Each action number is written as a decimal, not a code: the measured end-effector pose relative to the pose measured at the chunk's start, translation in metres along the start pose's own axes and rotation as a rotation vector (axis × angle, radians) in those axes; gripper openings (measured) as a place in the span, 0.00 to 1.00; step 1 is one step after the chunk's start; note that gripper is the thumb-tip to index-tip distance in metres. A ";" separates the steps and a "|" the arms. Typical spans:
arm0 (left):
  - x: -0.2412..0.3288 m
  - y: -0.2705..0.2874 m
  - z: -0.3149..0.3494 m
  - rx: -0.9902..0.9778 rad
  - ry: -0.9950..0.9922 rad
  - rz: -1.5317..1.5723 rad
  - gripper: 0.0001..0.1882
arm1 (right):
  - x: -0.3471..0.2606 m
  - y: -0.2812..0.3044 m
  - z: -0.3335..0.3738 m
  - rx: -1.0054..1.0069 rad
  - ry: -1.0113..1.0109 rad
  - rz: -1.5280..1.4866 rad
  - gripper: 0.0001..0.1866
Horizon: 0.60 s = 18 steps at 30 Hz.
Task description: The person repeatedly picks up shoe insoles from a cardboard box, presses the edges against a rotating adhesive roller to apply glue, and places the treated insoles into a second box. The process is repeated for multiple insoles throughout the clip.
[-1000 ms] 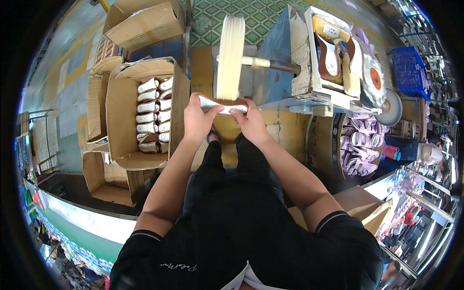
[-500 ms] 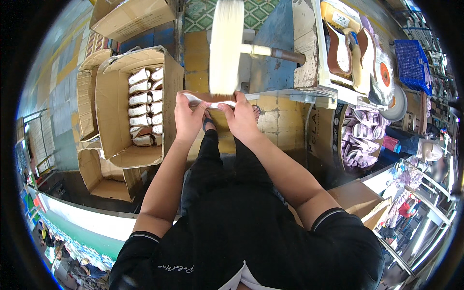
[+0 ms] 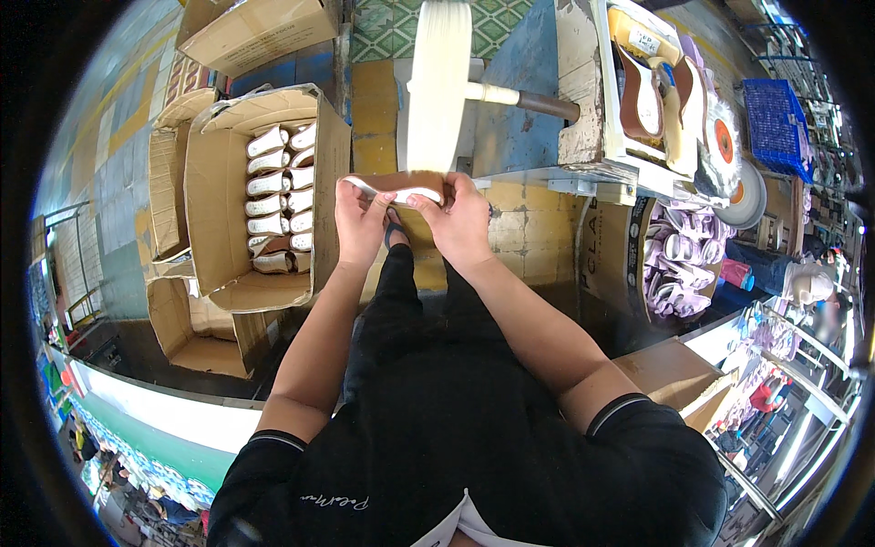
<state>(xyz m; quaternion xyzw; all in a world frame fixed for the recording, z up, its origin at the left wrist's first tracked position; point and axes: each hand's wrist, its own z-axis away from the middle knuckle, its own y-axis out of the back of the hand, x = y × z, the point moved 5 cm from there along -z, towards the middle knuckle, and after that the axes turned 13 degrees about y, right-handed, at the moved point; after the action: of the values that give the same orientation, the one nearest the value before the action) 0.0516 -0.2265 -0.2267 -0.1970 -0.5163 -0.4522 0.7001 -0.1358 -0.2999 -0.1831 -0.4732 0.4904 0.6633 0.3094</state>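
Observation:
Both hands hold a brown-and-white shoe sole (image 3: 394, 184) lengthwise in front of me. My left hand (image 3: 359, 226) grips its left end, and my right hand (image 3: 462, 223) its right end, thumbs on the near white side. The sole's brown face is toward a pale cream buffing wheel (image 3: 438, 91), whose lower rim meets it near the right hand. The wheel looks smeared, as if spinning, on a shaft (image 3: 519, 98) coming out of the machine on the right. Fingers behind the sole are partly hidden.
To the left, an open cardboard box (image 3: 214, 210) holds rows of white-and-brown soles (image 3: 267, 185). More soles (image 3: 641, 96) lie on the machine's top at right, near a round disc (image 3: 724, 146). Below it, a box holds lilac sandals (image 3: 684, 251). A blue basket (image 3: 777, 128) stands farther right.
The sole has tilted, so more of its brown face shows now. Both hands still grip its ends. The whole view has shifted slightly.

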 end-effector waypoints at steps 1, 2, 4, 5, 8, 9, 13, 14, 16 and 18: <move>-0.001 0.000 0.001 0.008 0.042 0.008 0.21 | -0.002 0.001 0.000 0.003 0.010 -0.025 0.27; 0.003 -0.001 0.003 -0.010 -0.023 0.055 0.21 | -0.003 0.003 0.001 0.000 0.002 -0.055 0.27; 0.007 -0.002 0.011 -0.032 -0.030 0.110 0.21 | -0.007 0.008 0.005 -0.001 0.010 -0.115 0.27; 0.010 -0.003 0.016 -0.038 -0.066 0.098 0.21 | -0.009 0.011 0.007 0.001 0.025 -0.145 0.26; 0.024 -0.001 0.034 -0.025 -0.206 0.015 0.20 | -0.015 0.024 0.018 -0.020 0.087 -0.239 0.24; 0.031 0.000 0.040 -0.010 -0.306 -0.027 0.20 | -0.016 0.029 0.024 -0.043 0.081 -0.230 0.24; 0.041 0.003 0.064 0.020 -0.447 -0.108 0.21 | -0.020 0.041 0.043 -0.070 0.121 -0.167 0.24; 0.042 0.004 0.068 0.037 -0.471 -0.113 0.21 | -0.022 0.043 0.046 -0.076 0.142 -0.143 0.25; 0.040 0.004 0.072 0.043 -0.448 -0.110 0.21 | -0.024 0.044 0.049 -0.058 0.187 -0.127 0.23; 0.039 0.006 0.073 0.057 -0.446 -0.114 0.21 | -0.024 0.043 0.048 -0.066 0.210 -0.110 0.23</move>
<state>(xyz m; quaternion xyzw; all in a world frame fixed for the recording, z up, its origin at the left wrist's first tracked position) 0.0187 -0.1857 -0.1625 -0.2425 -0.6810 -0.4217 0.5473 -0.1806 -0.2671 -0.1418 -0.5762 0.4712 0.6079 0.2765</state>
